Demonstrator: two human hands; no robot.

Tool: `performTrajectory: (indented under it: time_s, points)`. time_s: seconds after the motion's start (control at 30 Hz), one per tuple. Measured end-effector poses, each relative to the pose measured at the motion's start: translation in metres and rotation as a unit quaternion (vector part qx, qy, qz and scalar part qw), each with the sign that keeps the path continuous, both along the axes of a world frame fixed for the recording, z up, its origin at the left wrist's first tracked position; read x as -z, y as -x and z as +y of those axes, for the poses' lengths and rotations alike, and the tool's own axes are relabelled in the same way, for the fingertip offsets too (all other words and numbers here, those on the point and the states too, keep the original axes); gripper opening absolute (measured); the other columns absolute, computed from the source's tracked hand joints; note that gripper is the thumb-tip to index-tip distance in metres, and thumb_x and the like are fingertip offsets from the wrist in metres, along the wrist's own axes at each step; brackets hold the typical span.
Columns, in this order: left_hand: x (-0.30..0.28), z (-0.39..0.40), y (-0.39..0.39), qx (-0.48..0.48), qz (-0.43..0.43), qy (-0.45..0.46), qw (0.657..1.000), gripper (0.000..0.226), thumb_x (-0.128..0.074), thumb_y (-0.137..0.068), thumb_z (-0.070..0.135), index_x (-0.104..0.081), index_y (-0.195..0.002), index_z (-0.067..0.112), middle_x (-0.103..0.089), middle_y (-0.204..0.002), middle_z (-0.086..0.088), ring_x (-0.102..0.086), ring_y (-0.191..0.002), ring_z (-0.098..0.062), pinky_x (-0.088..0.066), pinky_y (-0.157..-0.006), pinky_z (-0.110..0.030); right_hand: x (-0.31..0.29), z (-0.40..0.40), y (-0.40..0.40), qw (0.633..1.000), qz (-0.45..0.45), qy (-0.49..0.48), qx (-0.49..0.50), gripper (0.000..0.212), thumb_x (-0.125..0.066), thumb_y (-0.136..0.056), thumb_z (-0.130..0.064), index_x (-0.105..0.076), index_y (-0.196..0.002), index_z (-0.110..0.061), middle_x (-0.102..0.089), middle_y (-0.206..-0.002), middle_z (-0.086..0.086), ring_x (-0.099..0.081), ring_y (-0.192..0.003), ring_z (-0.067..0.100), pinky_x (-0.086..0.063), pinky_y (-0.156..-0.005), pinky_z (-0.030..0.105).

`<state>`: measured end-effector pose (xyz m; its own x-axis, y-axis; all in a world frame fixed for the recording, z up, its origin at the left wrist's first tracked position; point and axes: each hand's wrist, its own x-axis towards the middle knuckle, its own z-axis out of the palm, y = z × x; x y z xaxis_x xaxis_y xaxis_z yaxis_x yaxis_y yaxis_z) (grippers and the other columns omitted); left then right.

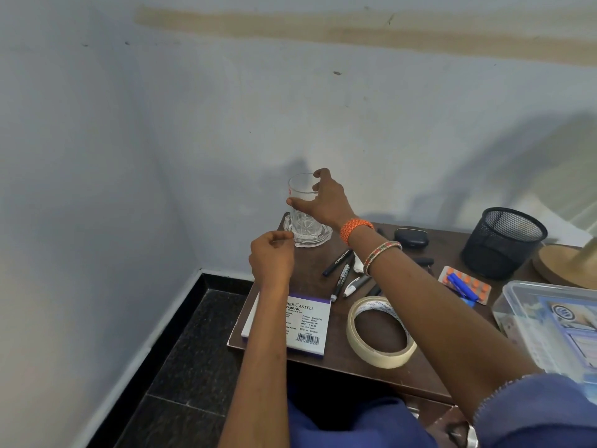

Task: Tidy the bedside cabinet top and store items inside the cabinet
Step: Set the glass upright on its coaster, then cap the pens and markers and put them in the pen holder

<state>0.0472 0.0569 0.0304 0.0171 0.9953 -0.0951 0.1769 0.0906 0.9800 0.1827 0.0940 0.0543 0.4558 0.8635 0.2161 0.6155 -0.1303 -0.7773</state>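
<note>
Clear glass [303, 205] at cabinet top's [329, 360] far-left edge — right hand [323, 202] around it, left hand [271, 257] loosely curled beside it.

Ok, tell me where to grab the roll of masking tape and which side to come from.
Pinch the masking tape roll through its open centre: thumb on the outer wall, fingers inside the ring, at the near rim. Come from above, since it lies flat on the cabinet top with its hole facing up. The near side seems free; markers crowd the far side.
</note>
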Motion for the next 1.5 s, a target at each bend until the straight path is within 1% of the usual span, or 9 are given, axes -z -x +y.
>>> performTrajectory:
  time_s: [0.13, 0.23, 0.43, 0.63, 0.87, 0.97, 1.03, 1.27, 1.5]
  points:
    - [-0.009, -0.008, 0.000, 0.007, 0.024, -0.057, 0.998, 0.012, -0.060, -0.086, 0.014, -0.071, -0.092, 0.016, -0.071, -0.097, -0.004, -0.064, -0.092, -0.018, -0.051, -0.087, -0.034, -0.011, -0.015, 0.007, 0.999, -0.025, -0.022, -0.022, 0.111, -0.076, -0.074, -0.044, -0.001, -0.151, -0.016, -0.025, -0.150, 0.015, -0.032, -0.136, 0.029, -0.034, -0.107, 0.040]
    - [-0.017, -0.016, -0.001, 0.027, 0.035, -0.107, 0.993, 0.012, -0.058, -0.088, 0.013, -0.069, -0.090, 0.016, -0.071, -0.098, -0.003, -0.064, -0.093, -0.017, -0.049, -0.083, -0.029, -0.029, -0.038, 0.013, 0.994, -0.061, -0.091, -0.015, 0.106, -0.074, -0.078, -0.038, 0.000, -0.152, -0.020, -0.028, -0.148, 0.011, -0.042, -0.128, 0.030, -0.040, -0.101, 0.039]
    - [-0.022, -0.047, -0.009, 0.062, 0.097, -0.203, 0.973, 0.015, -0.057, -0.091, 0.021, -0.068, -0.098, 0.016, -0.070, -0.106, -0.005, -0.063, -0.099, -0.021, -0.050, -0.085, -0.030, -0.074, -0.099, 0.013, 0.971, -0.144, -0.186, 0.041, 0.087, -0.068, -0.081, -0.021, -0.015, -0.150, -0.018, -0.041, -0.138, 0.008, -0.057, -0.107, 0.021, -0.044, -0.078, 0.029]
    - [-0.032, -0.091, -0.024, 0.094, 0.091, -0.300, 0.945, 0.020, -0.051, -0.091, 0.006, -0.066, -0.105, 0.009, -0.069, -0.106, -0.005, -0.060, -0.097, -0.018, -0.038, -0.078, -0.020, -0.065, -0.155, 0.001, 0.953, -0.135, -0.240, 0.129, 0.060, -0.061, -0.082, -0.011, -0.038, -0.137, -0.014, -0.050, -0.126, 0.006, -0.055, -0.110, 0.019, -0.049, -0.085, 0.038]
    - [-0.048, -0.114, -0.064, 0.128, 0.027, -0.242, 0.961, 0.021, -0.051, -0.090, 0.007, -0.064, -0.105, 0.014, -0.067, -0.104, -0.003, -0.063, -0.096, -0.019, -0.045, -0.075, -0.024, -0.054, -0.199, -0.039, 0.946, -0.090, -0.230, 0.212, 0.031, -0.058, -0.083, -0.008, -0.058, -0.114, -0.011, -0.060, -0.112, 0.006, -0.059, -0.097, 0.020, -0.044, -0.079, 0.027]
    - [-0.061, -0.104, -0.085, 0.097, -0.025, -0.224, 0.969, 0.018, -0.051, -0.089, 0.010, -0.065, -0.096, 0.018, -0.068, -0.098, 0.000, -0.062, -0.092, -0.019, -0.047, -0.076, -0.028, -0.049, -0.198, -0.057, 0.933, -0.068, -0.259, 0.241, 0.018, -0.059, -0.081, -0.005, -0.065, -0.097, -0.009, -0.067, -0.094, 0.005, -0.060, -0.084, 0.018, -0.038, -0.074, 0.011]
    - [-0.053, -0.095, -0.093, 0.089, -0.034, -0.222, 0.970, 0.018, -0.051, -0.089, 0.008, -0.066, -0.094, 0.017, -0.068, -0.097, 0.000, -0.062, -0.092, -0.019, -0.046, -0.077, -0.027, -0.036, -0.194, -0.064, 0.940, -0.060, -0.232, 0.244, 0.015, -0.058, -0.082, -0.005, -0.068, -0.092, -0.009, -0.068, -0.087, 0.004, -0.058, -0.079, 0.014, -0.039, -0.072, 0.011]
    - [-0.033, -0.072, -0.108, 0.119, 0.048, -0.247, 0.960, 0.018, -0.050, -0.089, 0.007, -0.065, -0.096, 0.014, -0.067, -0.100, -0.002, -0.061, -0.089, -0.023, -0.052, -0.076, -0.036, 0.003, -0.171, -0.083, 0.955, -0.148, -0.052, 0.254, 0.019, -0.054, -0.084, -0.012, -0.068, -0.097, -0.014, -0.068, -0.101, 0.006, -0.061, -0.098, 0.025, -0.050, -0.086, 0.039]
    - [-0.015, -0.042, -0.096, 0.181, 0.138, -0.152, 0.962, 0.026, -0.046, -0.087, -0.002, -0.067, -0.100, 0.006, -0.066, -0.112, -0.011, -0.060, -0.104, -0.028, -0.043, -0.082, -0.027, 0.001, -0.125, -0.080, 0.933, -0.311, 0.091, 0.155, 0.030, -0.046, -0.091, -0.012, -0.063, -0.115, -0.016, -0.061, -0.118, 0.007, -0.052, -0.112, 0.027, -0.037, -0.092, 0.037]
